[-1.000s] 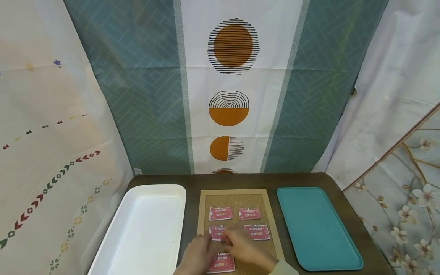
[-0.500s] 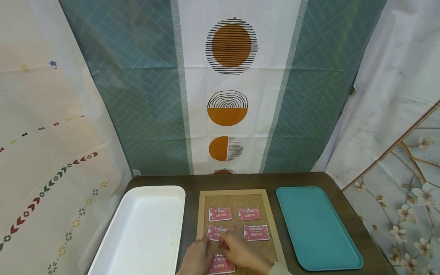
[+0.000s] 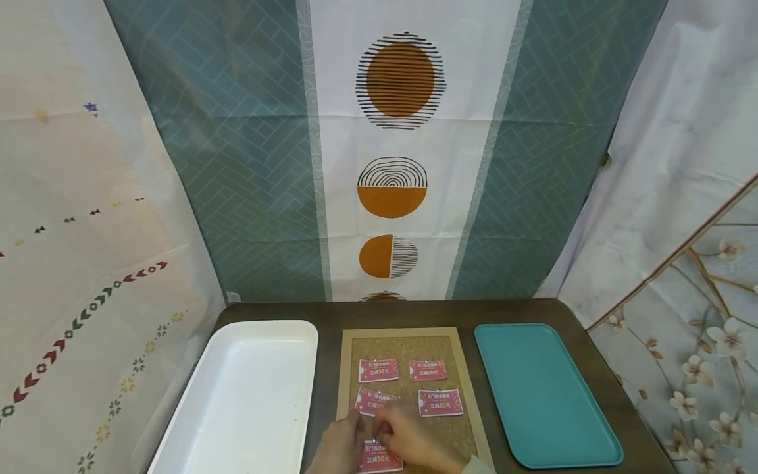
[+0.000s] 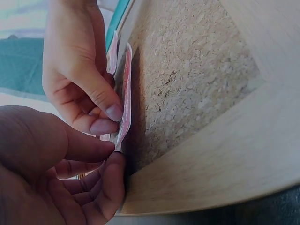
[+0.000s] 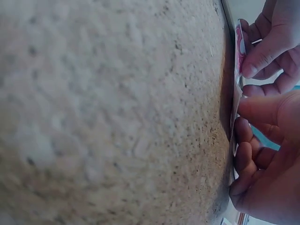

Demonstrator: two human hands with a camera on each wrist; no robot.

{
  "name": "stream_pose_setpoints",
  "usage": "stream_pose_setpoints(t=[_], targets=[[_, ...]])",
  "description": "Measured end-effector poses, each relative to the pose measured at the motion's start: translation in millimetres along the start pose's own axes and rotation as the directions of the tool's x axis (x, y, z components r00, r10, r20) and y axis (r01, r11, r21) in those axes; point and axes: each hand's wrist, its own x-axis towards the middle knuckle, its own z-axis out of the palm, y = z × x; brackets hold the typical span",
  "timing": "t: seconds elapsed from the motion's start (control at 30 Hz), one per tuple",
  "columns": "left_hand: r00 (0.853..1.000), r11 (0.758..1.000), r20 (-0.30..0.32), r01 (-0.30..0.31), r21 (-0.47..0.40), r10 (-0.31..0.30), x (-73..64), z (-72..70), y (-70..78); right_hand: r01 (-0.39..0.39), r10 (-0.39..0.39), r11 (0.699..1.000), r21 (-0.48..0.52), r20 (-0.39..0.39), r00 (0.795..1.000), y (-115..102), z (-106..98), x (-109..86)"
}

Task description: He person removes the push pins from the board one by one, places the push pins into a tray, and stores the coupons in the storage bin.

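Observation:
Red printed coupons hang on a cork board (image 3: 438,440) with a light wooden frame. In the head view, both hands meet at the lower edge of the tilted left coupon (image 3: 372,398) in the middle row, just above the bottom coupon (image 3: 379,459). My left hand (image 3: 336,446) pinches one end of a coupon (image 4: 126,93) between thumb and finger, as the left wrist view shows. My right hand (image 3: 410,436) holds thumb and finger together against the same coupon (image 5: 237,89) farther along. Seen edge-on, that coupon stands off the cork. The right fingers partly hide what they pinch.
A white tray (image 3: 237,395) lies left of the board and a teal tray (image 3: 547,395) lies right of it, on a dark brown table (image 3: 331,317). Two coupons hang in the top row, another coupon (image 3: 441,403) at middle right. Patterned cloth surrounds the table.
The left coupon of the middle row has turned slightly, its lower left corner swinging left. Both hands have drawn a little down toward the near side.

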Motion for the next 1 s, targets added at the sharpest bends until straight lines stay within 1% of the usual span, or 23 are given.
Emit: stream_pose_setpoints(t=[0.07, 0.2, 0.3, 0.5, 0.63, 0.73, 0.9, 1.0], targets=[[1.000, 1.000, -0.004, -0.017, 0.011, 0.017, 0.3, -0.5, -0.2, 0.005, -0.005, 1.000, 0.004, 0.001, 1.000, 0, 1, -0.3], [0.999, 0.998, -0.012, -0.041, 0.040, 0.041, 3.0, -1.5, -0.6, -0.033, 0.033, 0.999, 0.022, 0.010, 0.999, 2, 1, -0.1], [0.999, 0.998, -0.007, -0.039, 0.041, 0.039, 3.9, -2.6, -0.6, -0.062, 0.061, 0.998, 0.023, 0.023, 0.998, 3, 2, 0.8], [1.000, 1.000, 0.021, -0.009, -0.013, 0.009, 1.9, -6.2, 1.0, -0.068, 0.069, 0.997, -0.022, 0.032, 0.997, 0, 1, 2.3], [0.999, 0.999, 0.040, 0.005, -0.040, -0.004, -0.6, -6.5, 0.6, -0.107, 0.108, 0.994, -0.011, 0.048, 0.993, -3, 1, 2.9], [0.999, 0.999, 0.050, 0.002, -0.054, 0.001, -3.2, -6.8, 0.1, -0.124, 0.123, 0.992, 0.006, 0.059, 0.991, -5, 1, 3.8], [0.998, 0.998, 0.060, -0.005, -0.059, 0.009, -7.4, -6.9, -0.3, -0.113, 0.112, 0.994, 0.004, 0.063, 0.992, -7, 2, 3.0], [0.997, 0.998, 0.073, 0.012, -0.063, -0.008, -8.5, -4.9, -1.6, -0.089, 0.090, 0.996, -0.022, 0.057, 0.994, -10, 3, 2.1]])
